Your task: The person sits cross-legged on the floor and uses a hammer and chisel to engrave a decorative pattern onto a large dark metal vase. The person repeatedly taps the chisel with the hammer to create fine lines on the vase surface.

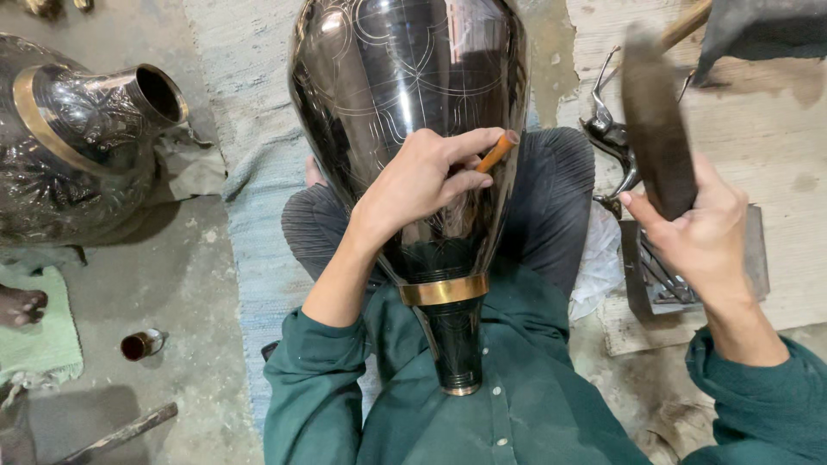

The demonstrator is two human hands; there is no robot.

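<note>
Resting neck-down against the person's green shirt, a large dark metal vase (413, 129) is lying across the lap, its brass band (443, 290) sitting just below the left wrist. Engraved outlines are running over the polished body above the left hand (422, 185). That hand's grip is pinching a small copper-coloured chisel (498, 151) between thumb and fingers, tip pressed to the vase surface, heel of the hand bracing on the metal. Well to the right of that grip, the right hand (702, 237) is wrapped firmly around a dark hammer (656, 133), raised and blurred. Good work here likely means keeping the chisel steady on the scribed line, striking lightly and squarely, and holding the vase from rolling between the knees. Beyond the right grip, metal tools (613, 142) are lying on the floor.
</note>
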